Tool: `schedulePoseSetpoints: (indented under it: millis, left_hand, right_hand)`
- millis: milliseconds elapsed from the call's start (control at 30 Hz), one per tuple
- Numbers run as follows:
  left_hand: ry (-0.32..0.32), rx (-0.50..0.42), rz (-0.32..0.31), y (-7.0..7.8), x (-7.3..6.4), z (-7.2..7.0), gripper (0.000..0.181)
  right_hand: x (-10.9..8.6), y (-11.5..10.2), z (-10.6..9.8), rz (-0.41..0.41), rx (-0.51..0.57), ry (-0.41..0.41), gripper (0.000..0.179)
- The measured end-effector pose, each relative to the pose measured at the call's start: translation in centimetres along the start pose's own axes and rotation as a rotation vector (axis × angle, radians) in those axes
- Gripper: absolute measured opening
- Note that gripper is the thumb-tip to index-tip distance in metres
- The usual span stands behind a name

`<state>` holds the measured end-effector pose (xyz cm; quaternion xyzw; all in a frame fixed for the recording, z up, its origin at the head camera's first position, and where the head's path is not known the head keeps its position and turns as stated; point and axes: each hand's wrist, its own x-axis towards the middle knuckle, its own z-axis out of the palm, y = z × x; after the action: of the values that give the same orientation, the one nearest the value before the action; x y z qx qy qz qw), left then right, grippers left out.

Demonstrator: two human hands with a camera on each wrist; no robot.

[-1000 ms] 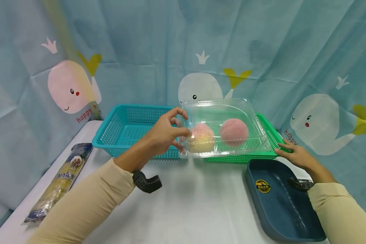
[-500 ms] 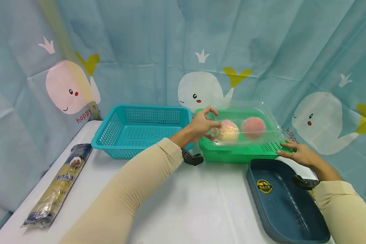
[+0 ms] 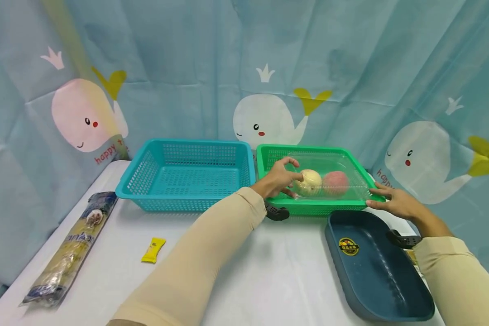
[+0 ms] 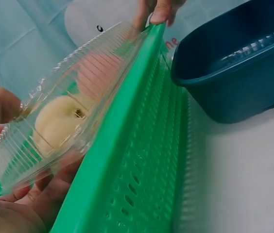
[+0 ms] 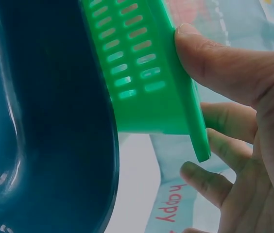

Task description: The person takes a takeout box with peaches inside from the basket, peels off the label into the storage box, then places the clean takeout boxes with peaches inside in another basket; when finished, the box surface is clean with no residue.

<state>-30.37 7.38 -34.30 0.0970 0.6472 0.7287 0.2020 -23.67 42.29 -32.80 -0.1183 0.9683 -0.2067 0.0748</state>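
Observation:
My left hand point(image 3: 278, 180) grips the left end of a clear plastic clamshell box point(image 3: 350, 174), thumb above and fingers beneath. Two peaches, a pale yellow one point(image 3: 309, 182) and a pink one point(image 3: 336, 183), lie inside it. The box sits within the green basket point(image 3: 309, 207), slightly tilted in the left wrist view; whether it touches the bottom cannot be told. At the basket's right end, my right hand point(image 3: 399, 204) pinches the rim, with the thumb point(image 5: 214, 60) on one side and fingers point(image 5: 229, 121) on the other.
Left of the green basket stands a turquoise basket point(image 3: 187, 203). A dark blue bin point(image 3: 375, 271) is at the front right, close to the green basket. A long plastic packet point(image 3: 75, 244) lies at the left edge and a small yellow wrapped packet point(image 3: 153, 250) in front. A curtain point(image 3: 187, 54) hangs behind.
My left hand has moved the box of peaches right and down into the green basket. The yellow peach has turned its pale side up. The small yellow packet now shows. My right hand has stayed.

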Motion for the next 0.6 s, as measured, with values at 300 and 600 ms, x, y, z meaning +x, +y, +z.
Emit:
schedulePoseSetpoints:
  millis: [300, 600]
  left_hand:
    - [0.087, 0.099, -0.051, -0.7, 1.1, 0.5, 0.053]
    - [0.101, 0.219, -0.018, -0.9, 0.8, 1.0, 0.056]
  right_hand:
    - [-0.1, 0.1, 0.1, 0.006, 0.006, 0.000, 0.072]
    - [0.1, -0.1, 0.0, 0.019, 0.005, -0.007, 0.073]
